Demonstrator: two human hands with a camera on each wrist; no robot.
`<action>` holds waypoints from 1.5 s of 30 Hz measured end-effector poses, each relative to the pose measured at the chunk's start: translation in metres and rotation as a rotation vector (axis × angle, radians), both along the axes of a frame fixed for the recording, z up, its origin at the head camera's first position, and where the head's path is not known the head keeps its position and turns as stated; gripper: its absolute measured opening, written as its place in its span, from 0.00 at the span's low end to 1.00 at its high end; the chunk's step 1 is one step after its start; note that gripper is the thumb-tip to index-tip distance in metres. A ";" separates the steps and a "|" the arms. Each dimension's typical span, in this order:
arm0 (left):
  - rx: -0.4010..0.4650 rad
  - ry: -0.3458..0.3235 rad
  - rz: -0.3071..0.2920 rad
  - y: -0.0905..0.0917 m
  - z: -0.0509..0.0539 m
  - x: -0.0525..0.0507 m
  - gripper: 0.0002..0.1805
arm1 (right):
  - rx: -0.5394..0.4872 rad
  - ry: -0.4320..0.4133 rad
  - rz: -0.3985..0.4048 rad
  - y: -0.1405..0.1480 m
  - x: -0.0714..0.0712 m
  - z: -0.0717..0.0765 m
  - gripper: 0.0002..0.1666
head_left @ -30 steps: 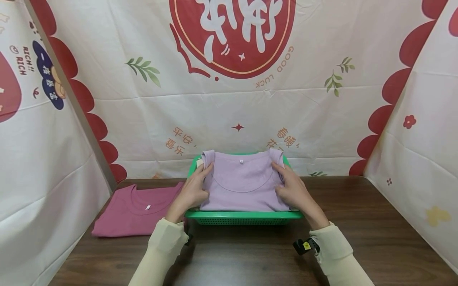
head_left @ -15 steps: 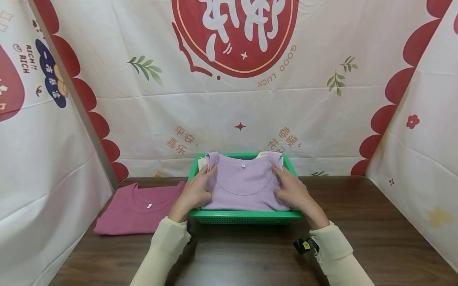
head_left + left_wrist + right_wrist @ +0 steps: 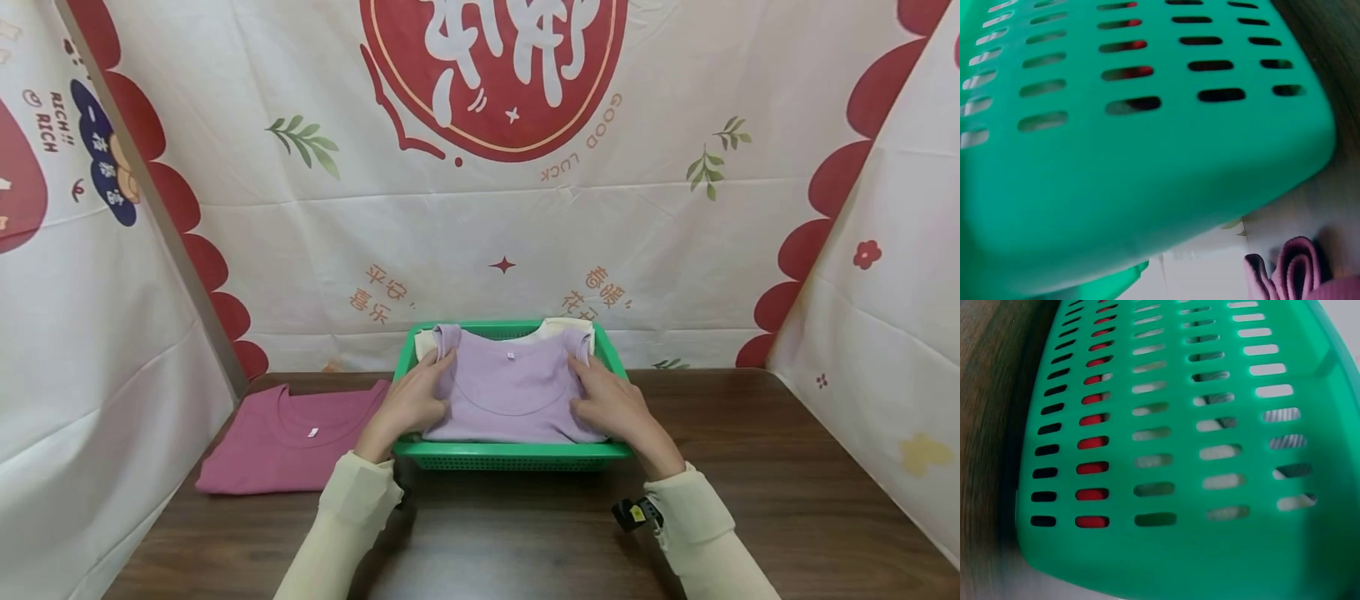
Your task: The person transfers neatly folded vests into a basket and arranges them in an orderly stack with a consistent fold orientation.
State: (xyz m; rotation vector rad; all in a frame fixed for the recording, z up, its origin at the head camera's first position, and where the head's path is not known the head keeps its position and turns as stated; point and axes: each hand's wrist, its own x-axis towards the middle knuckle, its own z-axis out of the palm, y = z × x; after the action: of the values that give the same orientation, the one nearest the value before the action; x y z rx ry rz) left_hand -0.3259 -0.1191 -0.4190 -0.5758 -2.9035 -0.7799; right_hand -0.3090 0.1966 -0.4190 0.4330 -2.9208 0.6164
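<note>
A folded lavender T-shirt (image 3: pixel 513 400) lies in the green plastic basket (image 3: pixel 513 451) in the head view, neckline and small white label facing up. My left hand (image 3: pixel 408 402) grips its left side, fingertips by the left shoulder fold. On the opposite side my right hand (image 3: pixel 613 402) grips the shirt near its right shoulder. Cream fabric (image 3: pixel 567 323) shows behind the lavender shirt at the basket's back. Both wrist views are filled by the slotted basket wall (image 3: pixel 1147 181) (image 3: pixel 1166 550), with red and pale cloth glimpsed through the slots; neither shows the hands.
A folded dark pink T-shirt (image 3: pixel 300 454) lies on the brown wooden table (image 3: pixel 517 533) left of the basket. Behind the table hangs a white printed cloth (image 3: pixel 480 217), and similar cloth walls stand at both sides.
The lavender shirt's shoulders have come down and slightly toward me, exposing more of the cream fabric and the basket's back rim. Both hands keep their hold and have shifted only slightly.
</note>
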 end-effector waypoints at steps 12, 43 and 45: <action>-0.025 -0.032 0.010 0.004 0.002 -0.001 0.42 | 0.064 -0.031 0.013 -0.003 0.003 0.002 0.41; -0.111 -0.038 0.027 0.006 -0.003 0.002 0.40 | 0.043 0.173 0.010 -0.006 0.005 -0.007 0.11; -0.119 -0.036 0.026 0.006 -0.003 0.002 0.40 | 0.041 0.174 0.018 -0.006 0.005 -0.008 0.13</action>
State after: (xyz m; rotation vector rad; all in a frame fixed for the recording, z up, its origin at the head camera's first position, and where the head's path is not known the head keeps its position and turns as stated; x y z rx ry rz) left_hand -0.3237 -0.1132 -0.4221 -0.5381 -2.9994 -0.6245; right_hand -0.3039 0.1905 -0.4265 0.4922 -2.7709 0.4955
